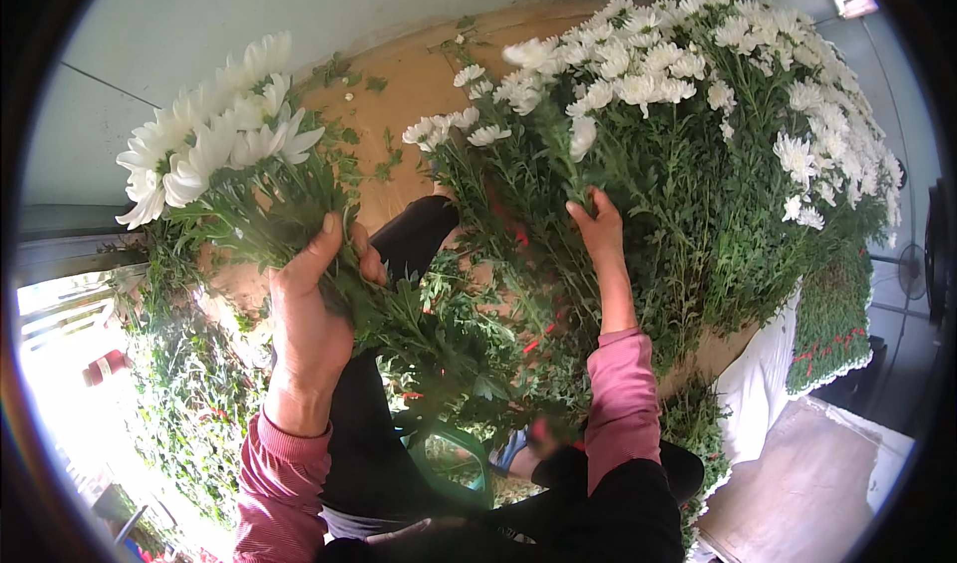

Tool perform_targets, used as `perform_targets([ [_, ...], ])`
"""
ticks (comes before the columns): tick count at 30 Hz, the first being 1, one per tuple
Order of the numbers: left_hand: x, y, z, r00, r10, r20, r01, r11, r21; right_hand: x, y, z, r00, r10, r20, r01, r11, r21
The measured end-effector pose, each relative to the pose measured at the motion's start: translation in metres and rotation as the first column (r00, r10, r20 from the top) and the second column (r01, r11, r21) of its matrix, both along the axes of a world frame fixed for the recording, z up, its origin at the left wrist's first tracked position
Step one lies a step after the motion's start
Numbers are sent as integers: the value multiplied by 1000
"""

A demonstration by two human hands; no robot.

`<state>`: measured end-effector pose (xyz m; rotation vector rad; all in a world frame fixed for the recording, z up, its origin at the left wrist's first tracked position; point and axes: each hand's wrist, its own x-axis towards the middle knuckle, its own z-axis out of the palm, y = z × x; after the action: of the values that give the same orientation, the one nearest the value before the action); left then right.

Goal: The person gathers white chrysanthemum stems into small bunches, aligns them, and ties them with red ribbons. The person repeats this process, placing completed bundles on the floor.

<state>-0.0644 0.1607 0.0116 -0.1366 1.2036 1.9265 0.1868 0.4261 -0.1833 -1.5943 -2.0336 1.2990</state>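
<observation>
My left hand is closed around the leafy stems of a bunch of white chrysanthemums, its blooms up at the left and its stems slanting down to the right. To the right, my right hand pinches the stem of a single white chrysanthemum between thumb and fingers. Behind and beside that hand lies a large heap of white chrysanthemums, blooms towards the far side, green stems towards me.
Leaf scraps lie on the brown board by the wall. Cut foliage is piled at the left. Near my legs stands a green plastic stool. Bundled stems with red ties and white cloth are at the right. A fan stands beyond.
</observation>
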Motion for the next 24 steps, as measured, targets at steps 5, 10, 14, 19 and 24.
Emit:
perform_targets([
  [5,1,1,0,1000,-3,30,3,1000,3,10,-20,-21,992,75,102,-99,960,261],
  [10,3,2,-2,999,8,47,-8,1000,11,28,-54,-90,902,133,410,-274,912,307],
  [14,5,4,-3,999,-49,8,50,998,-38,27,-67,-135,876,109,470,-277,911,305],
  [19,11,19,2,983,-144,-118,145,989,0,15,-67,-122,864,141,484,-346,864,365],
  [24,17,25,-13,985,-167,-34,168,985,39,17,-74,-120,789,105,605,-366,872,326],
])
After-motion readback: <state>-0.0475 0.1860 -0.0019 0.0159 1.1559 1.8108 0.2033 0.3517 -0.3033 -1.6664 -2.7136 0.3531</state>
